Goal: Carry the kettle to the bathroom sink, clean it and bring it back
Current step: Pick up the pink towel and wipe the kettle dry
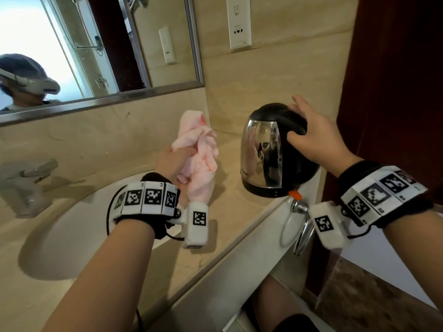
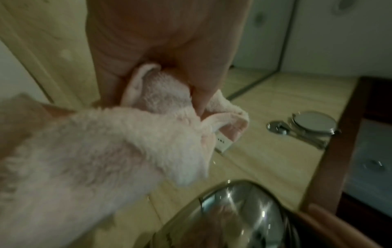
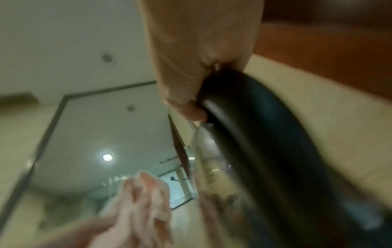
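A steel electric kettle (image 1: 266,154) with a black lid and handle stands on the beige counter (image 1: 230,216) near its right end. My right hand (image 1: 309,137) grips the black top of the kettle handle (image 3: 244,117), thumb on the near side. My left hand (image 1: 172,161) holds a crumpled pink cloth (image 1: 199,152) bunched in its fingers, lifted just left of the kettle and apart from it. The left wrist view shows the cloth (image 2: 106,151) hanging from the fingers (image 2: 201,94) above the kettle's shiny side (image 2: 239,214).
A white basin (image 1: 72,236) with a chrome tap (image 1: 26,185) lies to the left. A mirror (image 1: 96,49) hangs on the wall behind, a socket plate (image 1: 239,22) above the kettle. A chrome ring (image 1: 299,226) hangs off the counter's front edge. A dark wooden door frame (image 1: 395,80) stands right.
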`<act>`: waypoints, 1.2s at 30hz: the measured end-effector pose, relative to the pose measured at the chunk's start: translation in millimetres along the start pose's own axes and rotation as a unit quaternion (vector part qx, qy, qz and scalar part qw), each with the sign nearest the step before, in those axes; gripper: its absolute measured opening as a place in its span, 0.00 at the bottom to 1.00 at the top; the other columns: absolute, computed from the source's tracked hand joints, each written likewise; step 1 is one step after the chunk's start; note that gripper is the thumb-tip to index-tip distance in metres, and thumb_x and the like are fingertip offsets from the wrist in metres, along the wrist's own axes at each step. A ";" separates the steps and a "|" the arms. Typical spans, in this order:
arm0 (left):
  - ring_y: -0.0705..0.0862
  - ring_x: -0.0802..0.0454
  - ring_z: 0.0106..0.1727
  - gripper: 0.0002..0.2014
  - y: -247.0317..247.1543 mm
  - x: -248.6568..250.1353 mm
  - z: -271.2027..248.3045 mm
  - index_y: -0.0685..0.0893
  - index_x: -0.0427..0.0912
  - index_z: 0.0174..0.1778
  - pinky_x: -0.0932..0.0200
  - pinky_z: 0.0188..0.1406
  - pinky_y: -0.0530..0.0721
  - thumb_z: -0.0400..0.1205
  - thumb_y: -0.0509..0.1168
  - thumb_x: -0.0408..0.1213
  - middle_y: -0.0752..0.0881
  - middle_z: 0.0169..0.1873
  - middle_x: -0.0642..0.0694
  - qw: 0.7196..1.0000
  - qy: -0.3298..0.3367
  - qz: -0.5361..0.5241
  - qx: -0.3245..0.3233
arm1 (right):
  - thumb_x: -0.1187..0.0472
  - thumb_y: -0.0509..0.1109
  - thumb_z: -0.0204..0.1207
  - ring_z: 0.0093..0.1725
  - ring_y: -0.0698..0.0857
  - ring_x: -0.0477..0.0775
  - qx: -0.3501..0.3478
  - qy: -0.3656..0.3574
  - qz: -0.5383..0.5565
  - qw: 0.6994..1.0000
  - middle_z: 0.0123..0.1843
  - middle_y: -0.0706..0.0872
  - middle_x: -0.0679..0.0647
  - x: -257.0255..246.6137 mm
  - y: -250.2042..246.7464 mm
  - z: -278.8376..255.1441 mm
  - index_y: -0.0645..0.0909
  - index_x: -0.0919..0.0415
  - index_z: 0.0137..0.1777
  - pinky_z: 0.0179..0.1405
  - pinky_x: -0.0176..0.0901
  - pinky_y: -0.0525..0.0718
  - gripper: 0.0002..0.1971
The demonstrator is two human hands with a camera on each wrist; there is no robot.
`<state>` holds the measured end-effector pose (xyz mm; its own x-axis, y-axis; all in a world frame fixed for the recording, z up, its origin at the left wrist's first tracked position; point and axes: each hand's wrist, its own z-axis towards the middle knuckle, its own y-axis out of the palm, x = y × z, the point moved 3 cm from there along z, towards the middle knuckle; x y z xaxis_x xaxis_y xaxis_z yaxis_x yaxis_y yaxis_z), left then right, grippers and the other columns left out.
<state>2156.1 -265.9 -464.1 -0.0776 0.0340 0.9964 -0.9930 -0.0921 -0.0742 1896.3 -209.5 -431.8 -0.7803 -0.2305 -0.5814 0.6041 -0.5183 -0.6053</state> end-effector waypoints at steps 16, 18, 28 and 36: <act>0.75 0.60 0.46 0.14 103.8 -32.8 7.5 0.79 0.59 0.49 0.52 0.50 0.74 0.68 0.70 0.50 0.77 0.39 0.64 0.894 0.115 0.367 -0.229 | 0.77 0.67 0.68 0.75 0.75 0.54 0.011 -0.022 0.046 0.999 0.78 0.73 0.51 23.0 0.6 3.7 0.56 0.46 0.84 0.71 0.41 0.74 0.46; 0.70 0.66 0.33 0.16 109.9 -62.2 19.7 0.79 0.67 0.41 0.60 0.40 0.68 0.58 0.70 0.53 0.78 0.27 0.64 0.884 0.146 0.170 -0.411 | 0.77 0.66 0.68 0.75 0.75 0.53 0.015 -0.030 0.053 0.998 0.79 0.73 0.48 23.2 0.7 2.7 0.57 0.46 0.83 0.71 0.41 0.76 0.46; 0.81 0.49 0.43 0.08 91.0 19.4 25.7 0.77 0.43 0.48 0.55 0.43 0.79 0.77 0.67 0.40 0.82 0.41 0.48 0.914 0.225 0.331 -0.065 | 0.78 0.67 0.66 0.75 0.71 0.52 0.032 -0.053 0.045 0.997 0.78 0.69 0.53 25.9 3.5 0.4 0.63 0.52 0.81 0.66 0.33 0.69 0.42; 0.77 0.51 0.54 0.14 107.5 18.3 26.6 0.78 0.42 0.56 0.57 0.57 0.72 0.77 0.63 0.43 0.77 0.49 0.49 0.798 0.349 0.488 -0.052 | 0.79 0.68 0.66 0.57 0.77 0.44 0.061 -0.037 0.086 0.994 0.63 0.66 0.41 32.2 7.0 -2.6 0.66 0.54 0.73 0.44 0.22 0.74 0.37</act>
<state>2050.3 -301.7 -452.7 -0.8138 0.5461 0.1988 -0.4278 -0.3313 -0.8410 1875.9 -218.5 -456.2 -0.6794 -0.3815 -0.6268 0.7091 -0.5610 -0.4272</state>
